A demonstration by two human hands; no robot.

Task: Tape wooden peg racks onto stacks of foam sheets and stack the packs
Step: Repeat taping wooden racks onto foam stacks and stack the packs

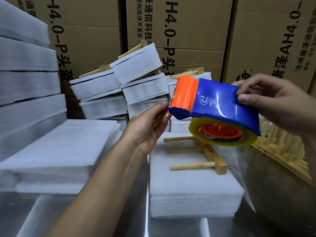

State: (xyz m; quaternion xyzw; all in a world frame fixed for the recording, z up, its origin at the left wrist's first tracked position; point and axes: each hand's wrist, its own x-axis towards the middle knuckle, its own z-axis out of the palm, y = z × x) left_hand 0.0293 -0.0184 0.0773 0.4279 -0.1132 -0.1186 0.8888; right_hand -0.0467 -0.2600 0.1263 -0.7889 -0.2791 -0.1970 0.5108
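A blue and orange tape dispenser (217, 101) with a clear yellowish roll hangs in the air above the work pack. My right hand (266, 98) grips its blue rear end. My left hand (150, 124) pinches the tape end at the dispenser's orange cutter edge. Below them a wooden peg rack (201, 156) with three pegs lies on a stack of white foam sheets (191, 190) on the metal table.
Finished packs (126, 86) lie piled at the back against cardboard boxes (179, 31). Tall foam stacks (29, 93) stand at left, a lower loose foam pile (59, 151) sits at front left. More wooden peg racks (282, 149) lie at right. The steel table (119, 224) shows in front.
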